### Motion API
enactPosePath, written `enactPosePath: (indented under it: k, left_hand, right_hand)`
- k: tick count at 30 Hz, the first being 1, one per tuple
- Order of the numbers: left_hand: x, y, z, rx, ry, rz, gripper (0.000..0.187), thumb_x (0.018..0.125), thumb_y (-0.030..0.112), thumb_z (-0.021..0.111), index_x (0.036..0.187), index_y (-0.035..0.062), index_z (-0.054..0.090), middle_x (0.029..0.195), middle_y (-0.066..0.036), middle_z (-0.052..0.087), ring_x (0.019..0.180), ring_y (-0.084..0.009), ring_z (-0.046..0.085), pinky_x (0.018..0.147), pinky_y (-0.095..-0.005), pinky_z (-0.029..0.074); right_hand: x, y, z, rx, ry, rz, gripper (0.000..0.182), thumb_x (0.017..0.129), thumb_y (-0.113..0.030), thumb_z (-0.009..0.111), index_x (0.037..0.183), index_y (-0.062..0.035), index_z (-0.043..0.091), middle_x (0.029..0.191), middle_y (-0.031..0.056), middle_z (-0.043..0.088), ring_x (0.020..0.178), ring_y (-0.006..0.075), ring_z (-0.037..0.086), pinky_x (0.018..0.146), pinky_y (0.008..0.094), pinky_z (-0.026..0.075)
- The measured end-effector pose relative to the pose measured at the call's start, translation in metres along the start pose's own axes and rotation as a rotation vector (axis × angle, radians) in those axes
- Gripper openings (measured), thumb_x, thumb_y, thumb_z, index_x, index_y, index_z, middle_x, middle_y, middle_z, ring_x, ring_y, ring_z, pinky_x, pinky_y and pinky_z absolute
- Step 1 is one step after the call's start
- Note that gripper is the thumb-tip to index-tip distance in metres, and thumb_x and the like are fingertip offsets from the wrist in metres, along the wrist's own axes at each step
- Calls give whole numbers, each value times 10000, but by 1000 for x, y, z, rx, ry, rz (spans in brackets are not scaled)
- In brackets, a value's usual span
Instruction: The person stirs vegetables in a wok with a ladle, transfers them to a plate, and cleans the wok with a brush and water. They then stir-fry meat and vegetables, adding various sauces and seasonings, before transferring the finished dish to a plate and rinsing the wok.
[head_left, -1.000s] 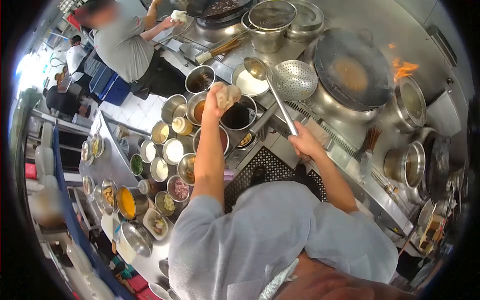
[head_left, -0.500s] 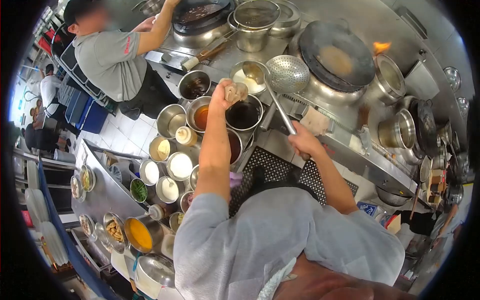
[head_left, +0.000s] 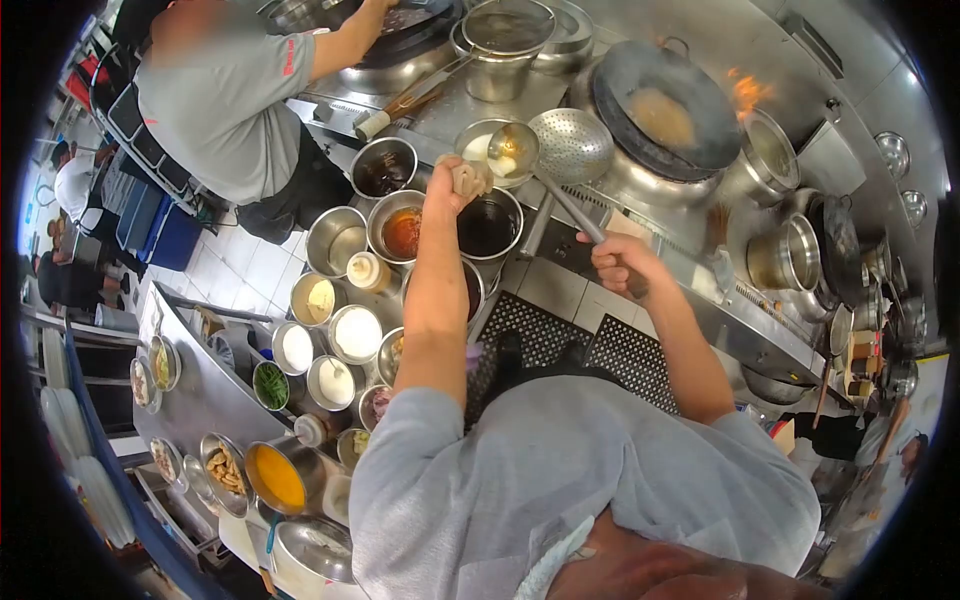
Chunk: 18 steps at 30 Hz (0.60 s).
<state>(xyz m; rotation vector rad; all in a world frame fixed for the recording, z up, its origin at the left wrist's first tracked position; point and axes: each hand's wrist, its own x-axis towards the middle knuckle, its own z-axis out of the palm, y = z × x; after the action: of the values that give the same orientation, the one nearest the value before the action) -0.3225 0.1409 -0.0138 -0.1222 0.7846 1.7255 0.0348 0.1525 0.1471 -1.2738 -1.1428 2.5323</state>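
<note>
My right hand is closed around the handle of a long metal ladle. The ladle's bowl is over a steel pot of white contents, and something amber and whitish shows in the bowl. My left hand grips a bunched beige cloth above the sauce pots. Just below it are a pot of dark sauce and a pot of reddish-orange liquid. A perforated strainer lies beside the ladle, near the smoking wok, which has brownish liquid in it.
Flames rise behind the wok. A co-worker in a grey shirt works at another wok on the left. Several ingredient bowls, a squeeze bottle and a pot of orange liquid stand on the left. Black perforated mats cover the floor.
My right hand has moved up and slightly right, turning the ladle so that its bowl's contents show. My left hand stays nearly in place. The co-worker leans further right, and the flames are larger.
</note>
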Motion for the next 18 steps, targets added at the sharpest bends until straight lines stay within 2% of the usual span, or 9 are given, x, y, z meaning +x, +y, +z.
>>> enactPosePath:
  k: [1, 3, 6, 8, 11, 13, 15, 16, 18]
  left_hand:
    - [3, 1, -4, -27, -37, -53, 201, 863, 174, 511, 963, 0, 504, 830, -145, 573, 682, -302, 601, 514, -385, 525]
    - [-3, 4, 2, -52, -79, -101, 246, 861, 179, 517, 1009, -17, 512, 871, -160, 587, 724, -315, 611, 545, -398, 538]
    - [-21, 0, 10, 65, -35, 33, 347, 858, 204, 535, 1101, -40, 494, 979, -175, 596, 828, -333, 615, 646, -431, 557]
    - [-36, -4, 10, -32, -84, 264, 411, 857, 233, 555, 1163, -26, 466, 1030, -175, 588, 888, -349, 603, 759, -455, 551]
    - [-93, -21, 45, -321, -177, 368, 456, 869, 252, 544, 1228, -10, 442, 1136, -177, 565, 1032, -378, 580, 835, -469, 509]
    - [-119, -40, 49, -341, -288, 330, 564, 852, 312, 570, 1305, 22, 399, 1227, -198, 523, 1131, -418, 521, 936, -481, 448]
    - [-144, -68, 52, -305, -281, 198, 641, 821, 423, 590, 1299, 40, 403, 1227, -213, 513, 1091, -405, 534, 877, -440, 467]
    - [-148, -82, 40, -213, -484, 94, 655, 829, 469, 571, 1277, 16, 420, 1160, -234, 547, 990, -370, 579, 800, -404, 498]
    - [-180, -117, 38, 29, -313, -15, 679, 826, 468, 566, 1252, -45, 439, 993, -250, 607, 815, -345, 625, 688, -384, 529]
  right_hand:
    - [-4, -2, -1, 175, -56, 23, 402, 829, -72, 509, 1227, -40, 463, 619, -19, 442, 387, 60, 360, 339, 226, 306]
    - [-13, -1, -1, 199, -80, -1, 379, 837, -74, 503, 1213, -35, 484, 617, -28, 445, 381, 46, 349, 320, 196, 285]
    - [-20, 0, -5, 134, -115, -70, 413, 830, -72, 506, 1239, -34, 466, 616, -19, 438, 383, 59, 354, 336, 214, 287]
    - [-22, 2, -5, -3, -44, -111, 449, 823, -61, 504, 1268, -31, 444, 618, -6, 436, 387, 77, 362, 352, 236, 282]
    - [-20, 2, -5, -3, -17, -140, 474, 821, -54, 500, 1288, -27, 423, 619, 2, 433, 390, 90, 370, 365, 252, 279]
    - [-16, 1, -14, -28, -16, -151, 469, 819, -51, 500, 1281, -24, 423, 623, 5, 440, 389, 92, 369, 358, 261, 281]
    - [-12, 3, -26, 55, -108, -155, 453, 845, -55, 478, 1293, -26, 418, 610, 7, 422, 385, 89, 375, 347, 256, 288]
    - [-10, 6, -36, 66, -107, -161, 453, 845, -55, 478, 1293, -26, 418, 610, 7, 422, 385, 89, 375, 347, 256, 288]
    - [-6, 12, -56, 779, -491, -74, 454, 875, -49, 427, 1325, -3, 386, 619, 16, 411, 385, 91, 393, 335, 252, 319]
